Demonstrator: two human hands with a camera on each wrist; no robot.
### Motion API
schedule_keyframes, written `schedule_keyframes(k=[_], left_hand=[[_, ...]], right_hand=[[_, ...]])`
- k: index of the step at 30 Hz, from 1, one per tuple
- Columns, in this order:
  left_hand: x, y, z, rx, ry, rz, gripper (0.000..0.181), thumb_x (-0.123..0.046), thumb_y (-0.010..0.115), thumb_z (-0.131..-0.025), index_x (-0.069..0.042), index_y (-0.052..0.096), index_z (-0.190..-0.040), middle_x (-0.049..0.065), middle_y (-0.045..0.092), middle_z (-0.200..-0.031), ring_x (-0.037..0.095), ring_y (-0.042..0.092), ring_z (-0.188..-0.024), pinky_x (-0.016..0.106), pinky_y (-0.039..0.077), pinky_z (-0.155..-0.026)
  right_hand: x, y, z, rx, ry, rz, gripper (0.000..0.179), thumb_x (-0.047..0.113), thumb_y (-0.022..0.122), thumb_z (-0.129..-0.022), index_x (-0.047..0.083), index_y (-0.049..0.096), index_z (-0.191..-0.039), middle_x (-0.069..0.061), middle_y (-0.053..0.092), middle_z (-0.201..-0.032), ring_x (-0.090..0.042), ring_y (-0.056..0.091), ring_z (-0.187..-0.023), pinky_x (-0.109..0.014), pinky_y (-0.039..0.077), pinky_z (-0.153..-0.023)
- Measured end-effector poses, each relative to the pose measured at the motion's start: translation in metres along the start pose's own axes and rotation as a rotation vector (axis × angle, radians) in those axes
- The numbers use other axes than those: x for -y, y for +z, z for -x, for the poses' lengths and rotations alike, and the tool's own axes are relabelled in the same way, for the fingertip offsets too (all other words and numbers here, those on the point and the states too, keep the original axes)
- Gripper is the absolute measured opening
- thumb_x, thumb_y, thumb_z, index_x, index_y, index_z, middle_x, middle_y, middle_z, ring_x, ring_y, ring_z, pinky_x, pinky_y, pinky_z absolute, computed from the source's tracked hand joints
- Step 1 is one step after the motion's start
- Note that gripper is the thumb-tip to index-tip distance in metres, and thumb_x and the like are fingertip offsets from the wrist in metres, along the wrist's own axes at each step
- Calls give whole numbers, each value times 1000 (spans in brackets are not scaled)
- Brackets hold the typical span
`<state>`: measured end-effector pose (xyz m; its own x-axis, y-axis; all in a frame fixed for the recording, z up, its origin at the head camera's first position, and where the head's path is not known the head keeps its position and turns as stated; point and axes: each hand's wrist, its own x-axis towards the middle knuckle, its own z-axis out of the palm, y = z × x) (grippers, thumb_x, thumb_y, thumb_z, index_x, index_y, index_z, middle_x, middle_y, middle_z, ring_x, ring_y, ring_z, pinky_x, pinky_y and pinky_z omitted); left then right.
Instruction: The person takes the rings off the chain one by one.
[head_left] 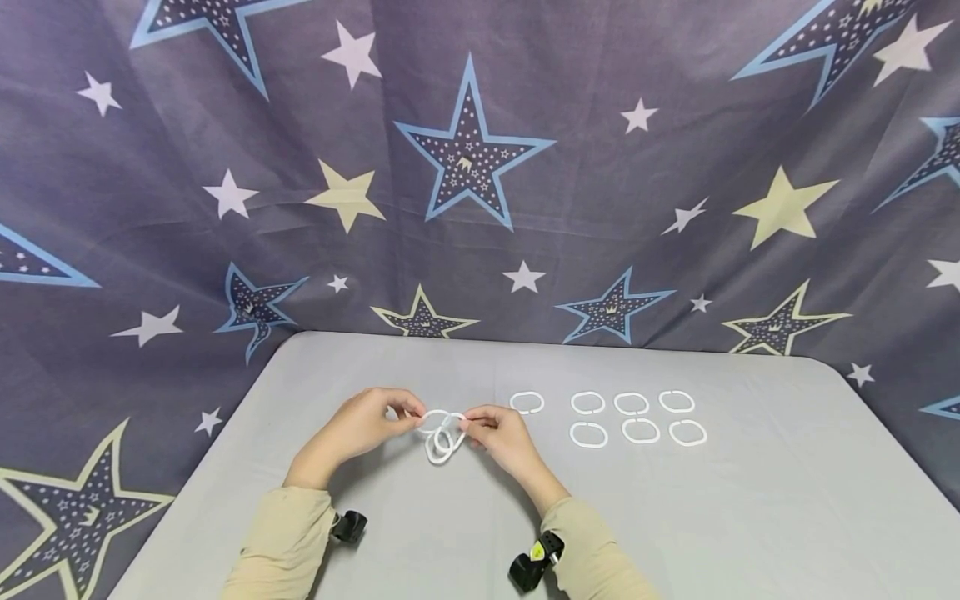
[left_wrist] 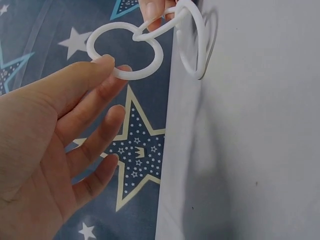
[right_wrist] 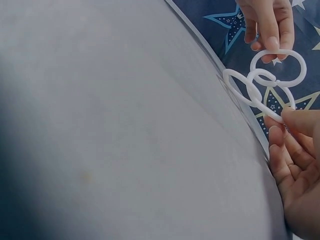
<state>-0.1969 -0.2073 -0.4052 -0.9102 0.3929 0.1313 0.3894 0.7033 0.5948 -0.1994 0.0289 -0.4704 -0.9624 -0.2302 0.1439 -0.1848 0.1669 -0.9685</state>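
Observation:
My left hand [head_left: 363, 427] pinches the edge of a white oval plastic chain link [left_wrist: 160, 56] between thumb and index finger, its other fingers spread loosely. My right hand [head_left: 508, 442] pinches a second white link [right_wrist: 270, 114] from the opposite side. In the left wrist view these two links cross at the left link's upper rim. From the second link hangs at least one more white link [right_wrist: 235, 72], looped through it. The bunch is held up over the near-left part of the table, between both sets of fingertips.
Separate white links lie right of my hands on the grey table [head_left: 780, 500]: a single link [head_left: 512, 402] nearest, then two short rows, with one link [head_left: 705, 432] at the front right. Behind the table hangs a star-patterned cloth [head_left: 570, 208]. Black wrist cameras [head_left: 349, 527] sit on both sleeves.

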Motion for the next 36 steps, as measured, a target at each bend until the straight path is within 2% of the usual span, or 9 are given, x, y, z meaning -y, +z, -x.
schedule_keyframes(k=[2,6,11,16,20,23,33,36], left_hand=[[1,0,0,-2,4,3,7,-21,76,-87,-19,77,-94,-16,65,-82,7,58,-80,35,44,-74],[1,-1,0,1,4,14,7,-20,78,-86,-19,77,-93,-16,65,-81,7,58,-78,33,44,-73],[1,-2,1,12,-1,16,7,-19,79,-84,-21,77,-90,-16,64,-79,6,58,-76,32,43,-71],[3,-4,2,19,6,26,7,-19,79,-84,-23,77,-89,-16,65,-80,6,58,-77,32,43,-71],[6,-5,2,12,8,35,7,-18,80,-84,-21,77,-90,-15,65,-80,6,58,-77,31,43,-72],[8,-5,3,8,14,35,7,-19,80,-84,-19,77,-91,-15,65,-81,6,58,-78,31,44,-72],[5,-6,2,-9,10,62,9,-18,78,-86,-15,77,-94,-14,66,-82,8,59,-79,34,43,-75],[4,-7,2,-26,-2,55,10,-19,77,-87,-15,77,-95,-13,66,-82,9,59,-80,36,44,-76]], right_hand=[[0,0,0,1,0,-1,18,15,71,-90,-2,73,-96,-4,70,-76,-9,63,-61,-23,49,-52],[1,0,-1,-5,52,2,19,14,72,-90,-3,73,-99,-9,71,-79,-11,63,-62,-23,49,-53],[3,1,-1,-11,74,8,19,9,70,-90,-7,72,-101,-20,70,-83,-22,65,-65,-26,49,-54],[24,0,6,-4,66,2,17,2,67,-90,-12,69,-100,-28,68,-85,-38,66,-69,-28,49,-55],[43,-3,14,2,62,5,16,-1,66,-90,-14,68,-99,-29,68,-85,-38,65,-69,-26,49,-56],[48,-4,16,-2,61,4,16,-1,66,-90,-14,68,-99,-28,68,-84,-38,66,-69,-26,49,-57],[46,-3,15,-4,51,7,16,0,66,-91,-13,68,-99,-29,68,-86,-45,66,-73,-37,54,-60],[31,-2,9,-6,53,5,16,1,66,-91,-13,69,-99,-27,69,-86,-44,67,-72,-37,54,-59]])
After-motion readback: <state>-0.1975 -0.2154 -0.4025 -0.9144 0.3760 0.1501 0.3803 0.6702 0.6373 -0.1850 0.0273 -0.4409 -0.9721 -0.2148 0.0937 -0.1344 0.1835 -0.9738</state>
